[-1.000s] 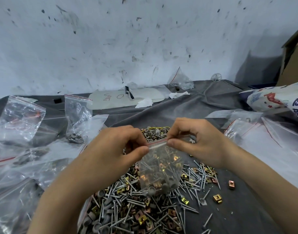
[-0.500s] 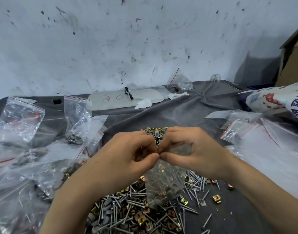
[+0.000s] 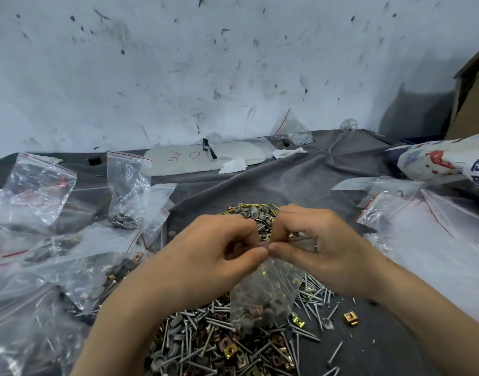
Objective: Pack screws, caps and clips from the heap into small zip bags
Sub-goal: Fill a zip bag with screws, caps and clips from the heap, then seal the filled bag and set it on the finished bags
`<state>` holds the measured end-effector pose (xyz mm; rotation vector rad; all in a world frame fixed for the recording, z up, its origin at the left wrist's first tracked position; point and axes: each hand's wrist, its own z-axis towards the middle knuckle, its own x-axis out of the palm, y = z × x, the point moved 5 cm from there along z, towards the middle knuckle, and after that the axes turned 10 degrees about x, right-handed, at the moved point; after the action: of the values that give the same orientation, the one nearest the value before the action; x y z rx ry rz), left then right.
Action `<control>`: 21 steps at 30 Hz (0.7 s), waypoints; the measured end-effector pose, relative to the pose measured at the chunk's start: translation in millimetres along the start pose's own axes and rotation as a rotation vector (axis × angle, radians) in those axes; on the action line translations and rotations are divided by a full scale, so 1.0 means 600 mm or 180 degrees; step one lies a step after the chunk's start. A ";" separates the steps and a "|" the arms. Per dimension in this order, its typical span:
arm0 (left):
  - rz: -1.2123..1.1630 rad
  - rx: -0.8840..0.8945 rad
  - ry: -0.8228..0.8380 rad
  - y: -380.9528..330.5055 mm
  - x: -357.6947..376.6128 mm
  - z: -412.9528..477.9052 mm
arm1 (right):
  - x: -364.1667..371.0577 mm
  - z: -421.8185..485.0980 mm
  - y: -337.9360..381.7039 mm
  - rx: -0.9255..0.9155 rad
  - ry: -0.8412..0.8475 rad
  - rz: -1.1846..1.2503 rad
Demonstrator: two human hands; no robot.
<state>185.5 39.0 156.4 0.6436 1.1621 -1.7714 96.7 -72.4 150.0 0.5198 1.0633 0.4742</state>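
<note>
Since a second before, the left hand (image 3: 214, 253) and right hand (image 3: 324, 248) had moved together. The grey surface (image 3: 260, 185) lay below a stained wall (image 3: 233, 63). Both hands pinched the zip bag (image 3: 265, 291) top; it hung over the near heap (image 3: 219, 346).

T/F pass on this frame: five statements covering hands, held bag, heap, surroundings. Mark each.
1. The left hand and right hand both pinch the zip bag at its top edge. True.
2. The zip bag is empty. False: it holds screws and caps.
3. The heap lies on the grey cloth below the bag. True.
4. The cardboard box stands at the far left. False: far right.
5. A lone yellow clip lies on the cloth right of the heap. True.
</note>
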 end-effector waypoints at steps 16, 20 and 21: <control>-0.0528 0.0044 -0.0159 -0.003 -0.010 -0.005 | -0.009 -0.011 -0.051 0.0842 -0.0049 0.1256; -0.0433 0.0069 -0.0160 0.003 -0.012 -0.006 | 0.001 -0.010 -0.056 0.0812 -0.0006 0.1351; -0.0438 0.0069 -0.0153 0.005 -0.013 -0.006 | 0.002 -0.010 -0.058 0.0853 -0.0059 0.1437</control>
<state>191.6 44.6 159.9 0.5417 1.1800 -1.9070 95.8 -98.1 125.5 1.0105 0.9965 0.7244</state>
